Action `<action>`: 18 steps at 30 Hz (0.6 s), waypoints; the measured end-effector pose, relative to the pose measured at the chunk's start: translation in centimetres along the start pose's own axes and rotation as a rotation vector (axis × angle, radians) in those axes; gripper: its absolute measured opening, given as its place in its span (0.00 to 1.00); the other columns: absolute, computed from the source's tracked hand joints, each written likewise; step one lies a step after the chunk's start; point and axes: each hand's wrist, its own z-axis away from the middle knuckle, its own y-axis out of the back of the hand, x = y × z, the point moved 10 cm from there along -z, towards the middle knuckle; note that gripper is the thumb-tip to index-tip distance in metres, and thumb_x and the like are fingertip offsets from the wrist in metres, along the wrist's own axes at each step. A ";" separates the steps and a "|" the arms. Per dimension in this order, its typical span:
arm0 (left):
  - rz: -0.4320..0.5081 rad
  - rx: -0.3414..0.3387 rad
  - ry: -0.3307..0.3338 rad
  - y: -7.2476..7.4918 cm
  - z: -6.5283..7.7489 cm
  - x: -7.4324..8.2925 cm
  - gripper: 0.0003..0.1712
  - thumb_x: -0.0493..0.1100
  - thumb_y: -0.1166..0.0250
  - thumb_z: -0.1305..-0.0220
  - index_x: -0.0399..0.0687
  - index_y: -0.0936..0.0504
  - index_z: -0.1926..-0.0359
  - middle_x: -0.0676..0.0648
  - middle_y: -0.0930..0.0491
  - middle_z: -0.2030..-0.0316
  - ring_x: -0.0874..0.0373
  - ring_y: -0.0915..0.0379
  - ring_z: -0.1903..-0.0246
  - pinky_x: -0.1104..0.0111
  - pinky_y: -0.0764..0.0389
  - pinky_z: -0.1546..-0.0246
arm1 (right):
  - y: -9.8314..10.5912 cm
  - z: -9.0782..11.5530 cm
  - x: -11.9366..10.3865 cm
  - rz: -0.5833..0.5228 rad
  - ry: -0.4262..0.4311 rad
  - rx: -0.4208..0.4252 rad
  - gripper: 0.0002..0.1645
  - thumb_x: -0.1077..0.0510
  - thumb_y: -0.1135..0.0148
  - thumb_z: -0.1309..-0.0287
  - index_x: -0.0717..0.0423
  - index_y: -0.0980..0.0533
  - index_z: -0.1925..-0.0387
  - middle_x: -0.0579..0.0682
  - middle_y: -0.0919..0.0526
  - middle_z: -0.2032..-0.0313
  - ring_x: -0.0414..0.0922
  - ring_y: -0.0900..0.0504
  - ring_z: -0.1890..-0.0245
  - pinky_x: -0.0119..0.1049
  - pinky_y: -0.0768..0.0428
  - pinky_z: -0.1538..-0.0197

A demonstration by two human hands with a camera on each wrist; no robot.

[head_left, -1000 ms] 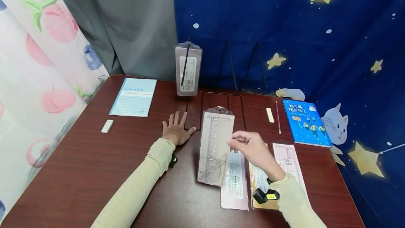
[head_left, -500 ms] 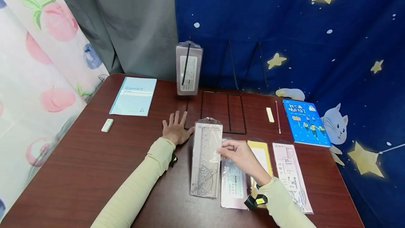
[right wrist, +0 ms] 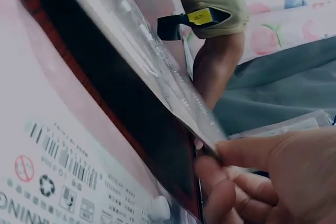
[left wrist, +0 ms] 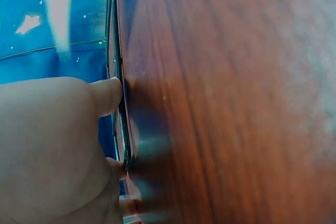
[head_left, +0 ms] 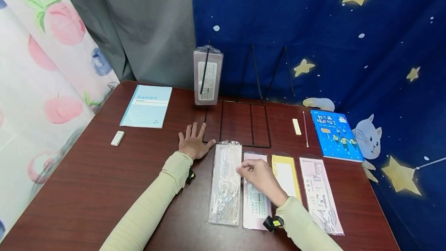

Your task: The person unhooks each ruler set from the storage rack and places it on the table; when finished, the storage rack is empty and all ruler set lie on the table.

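Dark wooden tabletop [head_left: 104,189] spans the lower frame, where the right hand [head_left: 258,174] pinches the right edge of a clear-sleeved package [head_left: 224,187] at lower centre, likely light, slick and bendable, best held by its edges, while the left hand [head_left: 193,142] lies spread.

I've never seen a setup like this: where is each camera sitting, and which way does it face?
Head: on the person's head, facing forward and down at the table; the left hand, right hand and both sleeves show.
Left wrist: on that wrist, looking past the thumb at the table and black wire rack; only the left hand shows.
Right wrist: on that wrist, facing the right hand; the left forearm shows too.
Shared: head and right wrist both show the right hand pinching the packaged ruler set.
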 end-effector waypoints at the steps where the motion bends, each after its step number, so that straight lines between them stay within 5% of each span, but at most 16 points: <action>1: 0.003 0.002 -0.001 0.0 0.0 0.0 0.47 0.70 0.57 0.22 0.55 0.61 0.15 0.39 0.64 0.16 0.39 0.70 0.16 0.37 0.60 0.21 | -0.1 0.0 0.1 0.014 -0.005 -0.003 0.03 0.55 0.28 0.39 0.46 0.12 0.69 0.39 0.16 0.78 0.35 0.32 0.81 0.28 0.36 0.77; 18: -0.019 0.001 -0.002 0.0 0.0 0.0 0.47 0.70 0.58 0.21 0.55 0.61 0.15 0.38 0.63 0.16 0.39 0.68 0.16 0.37 0.59 0.21 | -1.2 -0.2 0.1 0.245 -0.093 -0.044 0.10 0.50 0.28 0.41 0.42 0.15 0.78 0.35 0.31 0.87 0.36 0.35 0.83 0.32 0.39 0.76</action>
